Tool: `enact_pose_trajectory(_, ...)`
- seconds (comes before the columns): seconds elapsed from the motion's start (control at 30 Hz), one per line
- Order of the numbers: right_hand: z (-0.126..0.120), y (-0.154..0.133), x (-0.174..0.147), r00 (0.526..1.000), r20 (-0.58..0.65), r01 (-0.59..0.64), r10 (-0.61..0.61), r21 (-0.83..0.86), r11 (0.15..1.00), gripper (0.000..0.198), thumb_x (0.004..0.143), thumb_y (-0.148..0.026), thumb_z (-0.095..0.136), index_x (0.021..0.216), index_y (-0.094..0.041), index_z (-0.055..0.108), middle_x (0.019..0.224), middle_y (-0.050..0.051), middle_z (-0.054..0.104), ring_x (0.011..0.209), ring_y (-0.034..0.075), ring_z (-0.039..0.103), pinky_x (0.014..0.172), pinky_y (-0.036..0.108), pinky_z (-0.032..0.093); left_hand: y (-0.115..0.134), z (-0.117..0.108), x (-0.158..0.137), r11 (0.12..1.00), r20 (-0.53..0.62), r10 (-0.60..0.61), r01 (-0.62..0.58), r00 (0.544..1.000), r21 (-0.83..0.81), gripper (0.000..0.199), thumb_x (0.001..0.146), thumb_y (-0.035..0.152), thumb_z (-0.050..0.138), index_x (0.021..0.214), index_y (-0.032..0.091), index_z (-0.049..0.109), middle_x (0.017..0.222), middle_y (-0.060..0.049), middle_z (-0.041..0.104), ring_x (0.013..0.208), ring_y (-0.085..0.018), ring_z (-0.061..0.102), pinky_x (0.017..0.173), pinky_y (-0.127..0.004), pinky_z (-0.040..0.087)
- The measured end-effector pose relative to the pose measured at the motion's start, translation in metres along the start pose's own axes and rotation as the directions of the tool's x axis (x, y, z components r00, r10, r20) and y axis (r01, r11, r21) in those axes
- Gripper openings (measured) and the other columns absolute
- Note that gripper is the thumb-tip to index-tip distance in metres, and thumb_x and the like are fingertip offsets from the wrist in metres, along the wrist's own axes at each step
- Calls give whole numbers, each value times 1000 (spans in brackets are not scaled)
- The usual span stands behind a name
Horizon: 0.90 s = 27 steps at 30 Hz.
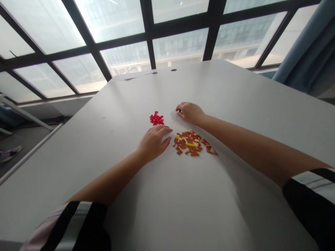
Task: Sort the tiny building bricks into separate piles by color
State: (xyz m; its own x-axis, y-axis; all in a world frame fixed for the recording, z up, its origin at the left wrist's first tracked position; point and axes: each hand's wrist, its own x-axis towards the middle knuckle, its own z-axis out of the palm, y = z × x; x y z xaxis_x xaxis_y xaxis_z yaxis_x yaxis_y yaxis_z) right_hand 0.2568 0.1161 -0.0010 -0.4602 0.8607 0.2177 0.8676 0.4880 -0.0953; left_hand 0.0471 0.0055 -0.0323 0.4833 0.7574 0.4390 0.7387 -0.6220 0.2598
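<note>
A mixed pile of small building bricks (194, 143), mostly brown with yellow, cream, orange and pink ones, lies on the white table (167, 202). Farther off and to the left is a smaller heap of red bricks (156, 119). My left hand (156, 141) rests between the two piles, its fingers stretched out and apart, holding nothing that shows. Beyond the mixed pile, my right hand (190, 113) hovers over or rests on the table with curled fingers. A tiny pale spot shows at its fingertips, too small to name.
Tall windows with dark frames (180, 26) run behind the far table edge. A blue curtain (303, 52) hangs at the right. Dark round holes (173, 70) and a flat sheet (131, 76) are at the table's far end. A shoe (10, 153) shows on the floor at left.
</note>
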Motion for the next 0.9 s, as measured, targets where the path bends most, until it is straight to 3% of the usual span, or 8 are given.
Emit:
enact_pose_trajectory(0.1, -3, 0, -6, 996, -84, 29, -22, 77, 997, 33, 98, -18, 57, 126, -10, 72, 130, 19, 71, 104, 26, 71, 95, 38, 52, -1, 0, -1, 1000, -21, 10, -10, 1000, -13, 23, 95, 16, 63, 117, 17, 69, 126, -13, 74, 118, -27, 70, 105, -46, 57)
enact_pose_trajectory(0.17, -6, -1, -16, 995, -88, 67, -50, 200, 978, 26, 95, -22, 63, 116, -13, 76, 114, 14, 77, 91, 22, 72, 89, 35, 54, 0, 0, -1, 1000, -32, -3, 3, 999, -23, 20, 96, 16, 62, 114, 18, 70, 124, -12, 75, 116, -26, 72, 104, -44, 58)
enact_pose_trajectory(0.3, -7, -2, -40, 989, 18, 128, -149, 424, 897, 14, 85, -26, 71, 94, -24, 82, 83, 1, 78, 77, 17, 70, 78, 29, 55, 1, 0, 1, 998, -52, -44, 42, 998, -42, 14, 96, 15, 61, 101, 20, 73, 120, -8, 77, 111, -23, 74, 101, -39, 60)
enact_pose_trajectory(0.43, -4, 2, -54, 966, 69, 175, -249, 533, 827, 18, 84, -27, 70, 93, -29, 85, 90, 0, 78, 70, 13, 67, 70, 26, 53, 1, 0, 2, 998, -60, -60, 57, 996, -41, 14, 95, 15, 62, 97, 21, 75, 117, -7, 78, 109, -22, 75, 101, -38, 60)
enact_pose_trajectory(0.57, -4, 9, -56, 950, 54, 243, -307, 491, 837, 21, 82, -20, 67, 89, -28, 85, 93, 1, 78, 65, 11, 64, 66, 25, 50, 0, 0, 1, 998, -67, -50, 48, 996, -38, 15, 94, 15, 62, 98, 21, 75, 118, -8, 78, 109, -22, 75, 101, -39, 59)
enact_pose_trajectory(0.73, -9, 15, -56, 969, 58, 187, -240, 463, 866, 11, 82, -22, 72, 84, -24, 83, 88, 3, 77, 69, 13, 66, 68, 26, 50, 0, -1, 2, 998, -69, -51, 48, 996, -48, 15, 94, 16, 61, 98, 21, 75, 117, -8, 78, 112, -23, 74, 103, -40, 59)
enact_pose_trajectory(0.9, -4, 33, -38, 999, -32, 34, -23, 408, 912, 14, 86, -24, 71, 90, -24, 84, 90, 3, 80, 81, 18, 70, 81, 32, 53, 0, -1, 2, 997, -70, -54, 50, 996, -58, 15, 94, 16, 61, 98, 21, 75, 116, -8, 78, 110, -23, 74, 103, -41, 59)
